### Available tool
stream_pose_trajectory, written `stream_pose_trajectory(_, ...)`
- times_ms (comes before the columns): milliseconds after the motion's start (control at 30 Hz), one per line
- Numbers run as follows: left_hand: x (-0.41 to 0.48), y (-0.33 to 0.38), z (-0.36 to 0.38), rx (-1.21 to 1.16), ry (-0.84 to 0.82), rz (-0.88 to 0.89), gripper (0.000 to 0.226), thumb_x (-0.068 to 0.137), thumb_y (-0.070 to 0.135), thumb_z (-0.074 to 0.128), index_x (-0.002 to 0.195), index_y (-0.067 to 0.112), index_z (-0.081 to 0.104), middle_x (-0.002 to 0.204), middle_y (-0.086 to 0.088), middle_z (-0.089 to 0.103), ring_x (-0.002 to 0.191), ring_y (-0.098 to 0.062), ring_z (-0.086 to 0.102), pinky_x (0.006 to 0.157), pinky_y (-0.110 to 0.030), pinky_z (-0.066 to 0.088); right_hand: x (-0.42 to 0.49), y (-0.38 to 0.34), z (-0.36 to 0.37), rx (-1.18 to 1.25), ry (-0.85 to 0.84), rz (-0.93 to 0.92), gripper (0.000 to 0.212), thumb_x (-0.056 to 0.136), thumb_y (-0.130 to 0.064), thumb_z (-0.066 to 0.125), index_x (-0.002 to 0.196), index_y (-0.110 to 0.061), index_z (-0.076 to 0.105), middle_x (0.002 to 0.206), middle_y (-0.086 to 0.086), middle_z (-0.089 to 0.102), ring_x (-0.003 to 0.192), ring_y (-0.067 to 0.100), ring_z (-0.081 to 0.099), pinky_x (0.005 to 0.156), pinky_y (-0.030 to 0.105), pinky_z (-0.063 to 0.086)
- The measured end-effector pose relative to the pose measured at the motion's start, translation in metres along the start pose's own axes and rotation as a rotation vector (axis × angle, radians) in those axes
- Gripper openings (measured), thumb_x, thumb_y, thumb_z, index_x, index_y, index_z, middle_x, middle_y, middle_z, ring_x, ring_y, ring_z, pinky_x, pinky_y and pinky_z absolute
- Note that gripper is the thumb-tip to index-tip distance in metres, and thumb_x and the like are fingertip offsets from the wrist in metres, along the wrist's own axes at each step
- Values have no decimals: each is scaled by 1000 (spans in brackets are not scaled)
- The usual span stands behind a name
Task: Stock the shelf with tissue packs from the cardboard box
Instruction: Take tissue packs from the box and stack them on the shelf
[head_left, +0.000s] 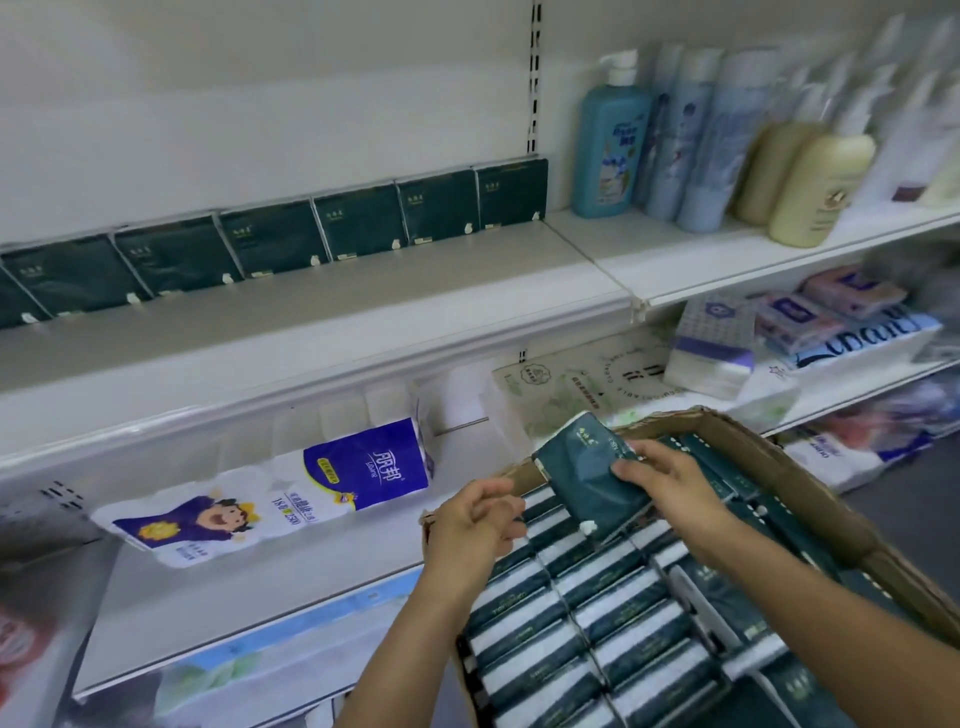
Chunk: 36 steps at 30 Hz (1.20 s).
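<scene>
Your right hand (660, 475) grips one dark green tissue pack (582, 478), tilted just above the far corner of the cardboard box (810, 493). Your left hand (472, 525) hovers at the box's left edge, fingers loosely curled, empty. A row of matching packs (358, 221) stands at the back of the shelf (363, 296).
</scene>
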<state>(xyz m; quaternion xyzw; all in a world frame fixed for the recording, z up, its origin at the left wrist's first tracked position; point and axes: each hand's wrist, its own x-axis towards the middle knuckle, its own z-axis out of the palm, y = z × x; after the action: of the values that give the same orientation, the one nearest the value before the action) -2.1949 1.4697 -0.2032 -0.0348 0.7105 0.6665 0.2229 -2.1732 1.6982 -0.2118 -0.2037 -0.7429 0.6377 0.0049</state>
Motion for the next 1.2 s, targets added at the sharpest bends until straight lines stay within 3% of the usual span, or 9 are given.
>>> stream_pose_trajectory(133, -6, 5, 0, -16, 12, 46, 15, 95, 17, 59, 106, 21, 66, 92, 1, 74, 83, -12, 70, 74, -24, 54, -30, -14, 0, 172, -62, 54, 18, 91, -19, 63, 108, -14, 69, 103, 13, 73, 95, 35, 67, 84, 52, 52)
stream_pose_trajectory(233, -18, 6, -8, -12, 13, 72, 14, 95, 18, 59, 105, 23, 66, 93, 1, 73, 82, -11, 70, 72, -24, 52, -54, -22, 4, 224, -66, 60, 25, 88, -25, 64, 109, -13, 68, 96, 11, 71, 77, 25, 64, 57, 33, 51)
stream_pose_trajectory(333, -37, 9, -26, -28, 9, 90, 13, 94, 16, 59, 104, 20, 66, 92, -1, 73, 78, -11, 70, 75, -30, 56, -75, -29, 16, 277, -91, 66, 43, 78, -34, 68, 116, -15, 63, 94, 11, 68, 69, 19, 62, 46, 27, 50)
stream_pose_trajectory(467, -61, 16, -66, -39, 26, 144, 16, 94, 15, 60, 109, 17, 65, 97, -6, 72, 82, -17, 70, 76, -31, 56, -100, -49, 40, 284, -172, 46, 59, 75, -18, 74, 126, -12, 47, 103, 18, 68, 70, 24, 66, 54, 30, 56)
stream_pose_trajectory(633, -95, 18, -129, 1, 76, 203, 15, 94, 15, 59, 107, 20, 67, 98, -5, 73, 88, -21, 70, 77, -33, 55, -123, -68, 93, 135, -112, -70, 46, 77, -1, 75, 116, -17, 55, 105, 6, 71, 83, 30, 71, 74, 44, 58)
stream_pose_trajectory(767, -124, 18, -190, 5, 166, 224, 15, 95, 18, 58, 106, 22, 66, 103, -4, 71, 86, -19, 70, 80, -35, 55, -133, -82, 146, 114, -113, -142, 48, 77, 0, 77, 119, -18, 62, 109, 3, 71, 86, 28, 70, 69, 44, 56)
stream_pose_trajectory(833, -134, 20, -216, -14, 210, 230, 16, 94, 16, 58, 107, 22, 66, 103, -5, 71, 85, -18, 70, 79, -34, 55, -136, -95, 172, 118, -97, -150, 47, 76, 3, 76, 117, -15, 61, 107, 2, 69, 83, 27, 68, 61, 37, 54)
stream_pose_trajectory(1000, -152, 28, -277, -36, 305, 238, 19, 94, 11, 57, 111, 16, 63, 101, -7, 70, 80, -18, 68, 74, -30, 52, -129, -140, 235, 51, -133, -224, 43, 74, 5, 77, 111, -3, 55, 102, 12, 68, 84, 30, 66, 74, 44, 56)
stream_pose_trajectory(1200, -155, 42, -364, 29, 450, 279, 18, 94, 13, 57, 110, 18, 64, 102, -5, 69, 75, -11, 68, 63, -19, 53, -113, -190, 326, -61, -242, -427, 40, 76, 2, 76, 108, -16, 62, 100, 5, 70, 79, 20, 65, 66, 32, 54)
